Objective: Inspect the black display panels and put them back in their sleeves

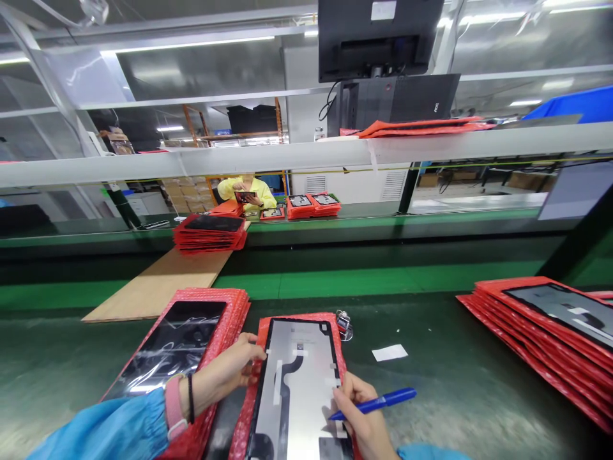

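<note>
A tablet screen panel (309, 370), silver back up with a dark flex strip and white tape pieces, lies on a red bubble-wrap sleeve (243, 415) in front of me. My left hand (238, 365) is at the panel's left edge, fingers bent and apart, fingertips touching the rim. My right hand (361, 415) is closed around a blue pen (383, 401), whose tip points left over the panel. Its thumb and forefinger meet near the panel's right edge, by a small white tab. What they pinch there, if anything, is too small to tell.
To the left is a stack of red sleeves (234, 306) topped by a black screen (184, 338). Another sleeve stack (507, 338) stands right. A white paper slip (389, 352) and a small clear-and-metal item (343, 324) lie nearby. Beyond the bench, a person in yellow (261, 191) handles a panel.
</note>
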Tool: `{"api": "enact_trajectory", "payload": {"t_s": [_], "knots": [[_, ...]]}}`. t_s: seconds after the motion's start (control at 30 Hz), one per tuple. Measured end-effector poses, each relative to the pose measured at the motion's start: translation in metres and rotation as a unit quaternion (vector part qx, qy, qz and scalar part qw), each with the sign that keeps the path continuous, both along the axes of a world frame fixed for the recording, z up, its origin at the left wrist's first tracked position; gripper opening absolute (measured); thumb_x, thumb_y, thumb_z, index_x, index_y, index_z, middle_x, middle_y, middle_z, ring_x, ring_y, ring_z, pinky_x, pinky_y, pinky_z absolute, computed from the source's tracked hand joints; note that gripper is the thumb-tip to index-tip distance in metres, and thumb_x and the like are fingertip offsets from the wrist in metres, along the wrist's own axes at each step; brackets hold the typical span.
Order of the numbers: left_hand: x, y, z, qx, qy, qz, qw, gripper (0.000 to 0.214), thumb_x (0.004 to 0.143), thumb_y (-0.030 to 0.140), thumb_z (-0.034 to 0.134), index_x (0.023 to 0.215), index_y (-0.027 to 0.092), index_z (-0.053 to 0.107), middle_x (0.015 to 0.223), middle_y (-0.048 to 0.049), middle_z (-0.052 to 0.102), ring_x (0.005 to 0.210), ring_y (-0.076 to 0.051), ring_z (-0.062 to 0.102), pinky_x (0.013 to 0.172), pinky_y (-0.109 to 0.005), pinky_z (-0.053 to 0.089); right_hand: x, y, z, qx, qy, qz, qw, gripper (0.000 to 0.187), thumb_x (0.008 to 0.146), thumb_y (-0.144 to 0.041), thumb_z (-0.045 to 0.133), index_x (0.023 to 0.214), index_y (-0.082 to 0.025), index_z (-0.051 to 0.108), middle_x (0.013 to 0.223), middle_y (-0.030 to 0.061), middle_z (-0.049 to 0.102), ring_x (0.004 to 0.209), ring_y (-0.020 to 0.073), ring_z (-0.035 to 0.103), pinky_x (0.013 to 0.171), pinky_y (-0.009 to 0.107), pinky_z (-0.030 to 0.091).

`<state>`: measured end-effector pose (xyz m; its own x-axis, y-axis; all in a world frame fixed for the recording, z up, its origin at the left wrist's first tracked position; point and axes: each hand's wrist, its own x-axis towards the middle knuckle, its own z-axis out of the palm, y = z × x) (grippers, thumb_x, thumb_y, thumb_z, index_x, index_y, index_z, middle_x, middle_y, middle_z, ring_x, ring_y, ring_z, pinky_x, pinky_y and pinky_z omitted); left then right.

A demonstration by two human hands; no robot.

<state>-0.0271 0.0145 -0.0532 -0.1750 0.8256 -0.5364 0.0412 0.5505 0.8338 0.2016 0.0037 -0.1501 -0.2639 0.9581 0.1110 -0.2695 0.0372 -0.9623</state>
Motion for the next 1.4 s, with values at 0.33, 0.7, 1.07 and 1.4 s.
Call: {"api": "enact_trajectory", "payload": {"t_s": [0.33, 0.7, 1.07, 1.4], "knots": [[0.014, 0.004, 0.012, 0.127, -0.004, -0.127, 0.984, 0.038, 0.051, 0.011, 0.077, 0.084, 0.016, 0.060, 0.075, -0.0003, 0.067, 0.081, -0.024, 0.063, 0.073, -0.031, 0.046, 0.000, 0.003, 0.001, -0.024, 0.040, 0.020, 0.999, 0.047, 0.075, -0.056, 0.068, 0.062, -0.021, 0.040, 0.044, -0.0115, 0.034, 0.040, 0.0039, 0.019, 0.042, 0.018, 0.015], [0.035, -0.018, 0.005, 0.172, -0.091, -0.020, 0.981, 0.052, 0.069, 0.015, 0.064, 0.117, 0.019, 0.046, 0.114, -0.0097, 0.066, 0.098, -0.026, 0.065, 0.084, -0.035, 0.049, 0.026, 0.006, 0.028, 0.007, 0.091, 0.001, 0.996, 0.034, 0.077, -0.050, 0.070, 0.076, -0.018, 0.062, 0.050, -0.0054, 0.049, 0.046, 0.0073, 0.035, 0.046, 0.020, 0.025], [0.026, -0.011, 0.047, 0.290, -0.097, 0.014, 0.952, 0.047, 0.076, 0.030, 0.070, 0.120, 0.024, 0.053, 0.125, -0.0029, 0.064, 0.113, -0.023, 0.059, 0.091, -0.028, 0.047, 0.039, 0.029, 0.077, -0.005, 0.059, -0.071, 0.996, 0.033, 0.082, -0.053, 0.061, 0.094, -0.022, 0.059, 0.091, 0.0094, 0.070, 0.081, 0.0235, 0.065, 0.066, 0.033, 0.049], [0.009, -0.006, 0.046, 0.277, -0.094, 0.075, 0.953, 0.062, 0.065, 0.033, 0.078, 0.121, 0.022, 0.055, 0.124, -0.0046, 0.066, 0.117, -0.027, 0.057, 0.093, -0.029, 0.047, 0.040, 0.010, 0.063, -0.037, -0.080, -0.039, 0.995, 0.042, 0.066, -0.027, 0.073, 0.060, -0.022, 0.032, 0.056, -0.0099, 0.032, 0.053, 0.0079, 0.026, 0.050, 0.018, 0.026]]}}
